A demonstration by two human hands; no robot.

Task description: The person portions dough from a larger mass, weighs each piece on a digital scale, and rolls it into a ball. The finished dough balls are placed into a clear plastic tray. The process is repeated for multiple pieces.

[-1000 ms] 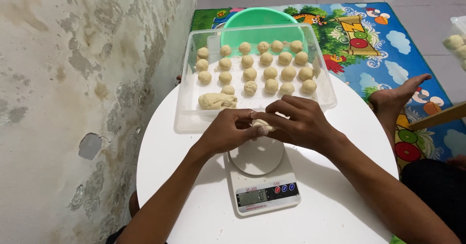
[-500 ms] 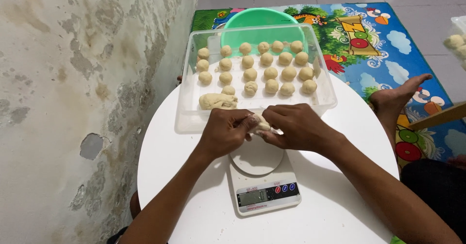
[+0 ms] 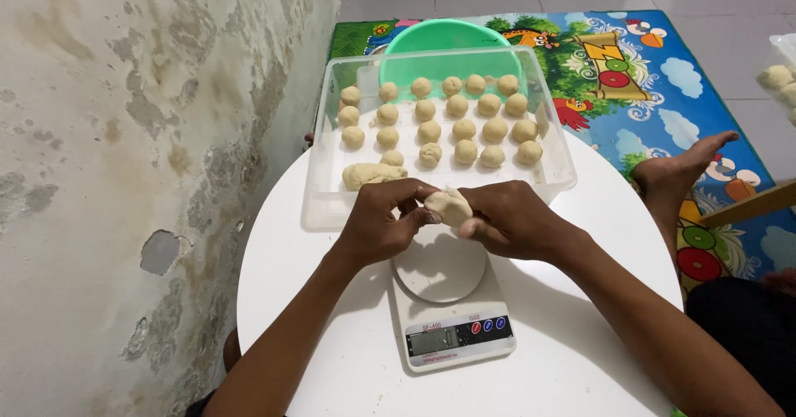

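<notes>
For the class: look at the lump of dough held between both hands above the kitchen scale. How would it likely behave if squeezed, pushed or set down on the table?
The dough piece probably yields easily: left hand and right hand pinch it into an uneven shape. Set down rounded, it might roll a little, like the dough balls in the clear tray, though those sit still. It seems light; fingertips alone carry it.

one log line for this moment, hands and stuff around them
left hand: on dough piece | right hand: on dough piece | below: scale | behind: clear tub of dough balls
</notes>
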